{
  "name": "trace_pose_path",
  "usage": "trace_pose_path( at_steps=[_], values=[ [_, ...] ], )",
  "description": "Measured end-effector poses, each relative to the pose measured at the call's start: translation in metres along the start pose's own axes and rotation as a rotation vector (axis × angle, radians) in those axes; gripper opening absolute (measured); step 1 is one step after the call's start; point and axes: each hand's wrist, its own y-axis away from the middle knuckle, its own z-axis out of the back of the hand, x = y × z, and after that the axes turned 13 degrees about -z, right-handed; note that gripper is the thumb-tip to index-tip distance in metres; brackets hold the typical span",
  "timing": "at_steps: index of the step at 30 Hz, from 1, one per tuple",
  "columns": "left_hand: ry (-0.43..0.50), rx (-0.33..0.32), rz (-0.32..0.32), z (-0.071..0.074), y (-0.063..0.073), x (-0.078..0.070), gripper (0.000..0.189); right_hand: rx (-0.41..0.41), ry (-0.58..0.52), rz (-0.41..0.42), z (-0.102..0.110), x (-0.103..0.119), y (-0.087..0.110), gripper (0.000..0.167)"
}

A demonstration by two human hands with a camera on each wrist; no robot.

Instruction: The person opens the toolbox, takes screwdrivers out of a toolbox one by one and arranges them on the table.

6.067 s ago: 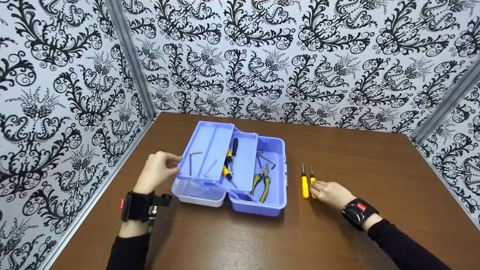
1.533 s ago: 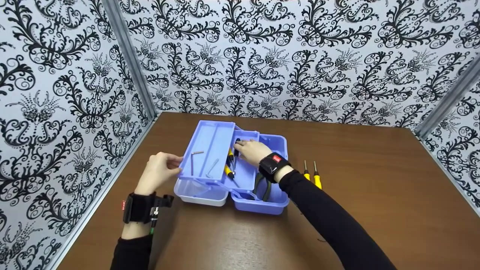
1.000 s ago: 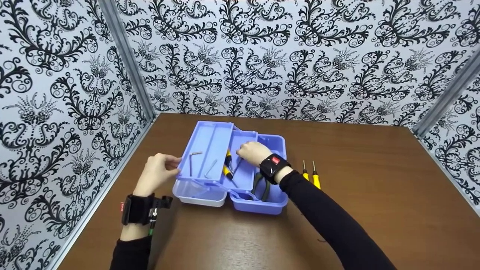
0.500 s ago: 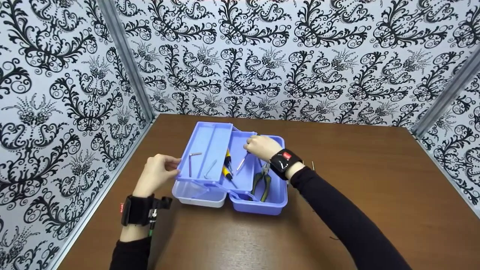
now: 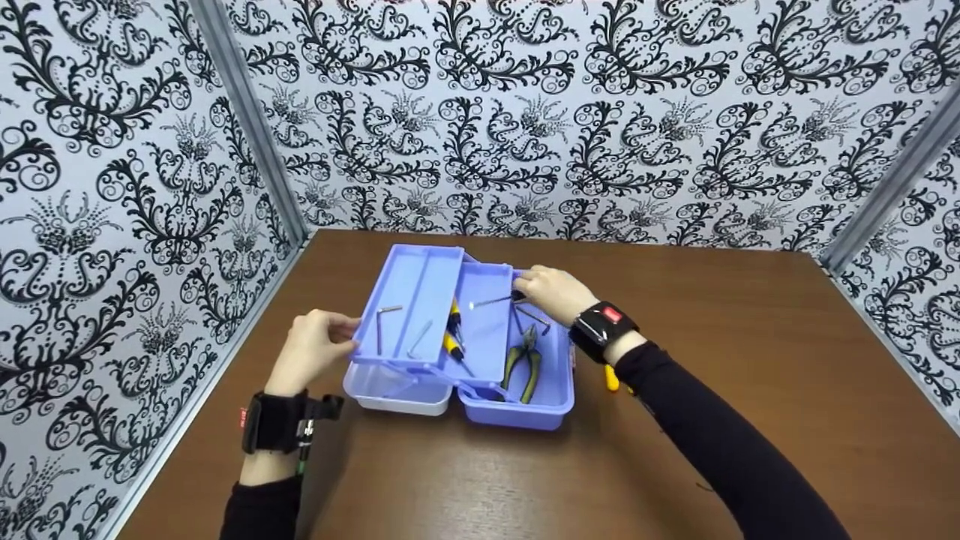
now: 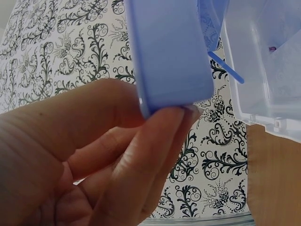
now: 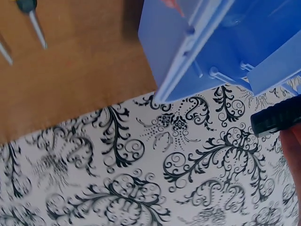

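Observation:
A blue toolbox [image 5: 514,418] stands open with its stepped trays fanned out to the left. My left hand [image 5: 313,346] pinches the near left corner of the upper tray [image 5: 444,274], thumb and fingers on its wall [image 6: 174,56] in the left wrist view. Over the box's back part, my right hand [image 5: 559,294] grips a screwdriver [image 5: 491,301], its shaft pointing left above the lower tray [image 5: 484,341]. The black handle end of this screwdriver [image 7: 275,118] shows in the right wrist view; my fingers hide the rest of the handle.
Yellow-and-black screwdrivers [image 5: 453,345] lie in the lower tray, hex keys [image 5: 379,330] in the upper one. Pliers [image 5: 525,364] and a hex key [image 5: 534,318] lie in the box bottom. On the table, right of the box, a yellow screwdriver handle [image 5: 612,377] shows beside my sleeve.
My right hand has gone from the screwdrivers on the table to the lower tray, picked up the black-handled screwdriver and moved right with it. The left hand stays on the upper tray.

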Motion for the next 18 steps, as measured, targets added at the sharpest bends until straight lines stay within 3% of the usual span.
trace_pose_path(
  at_steps=[8, 18],
  values=[
    [0.006, 0.0, 0.004, -0.001, -0.001, 0.0, 0.03, -0.005, -0.313, -0.253, 0.015, -0.012, 0.019, 0.014],
    [-0.012, -0.006, -0.035, 0.0, 0.0, 0.001, 0.029, -0.022, -0.426, -0.497, 0.02, -0.026, 0.045, 0.015]
  ],
)
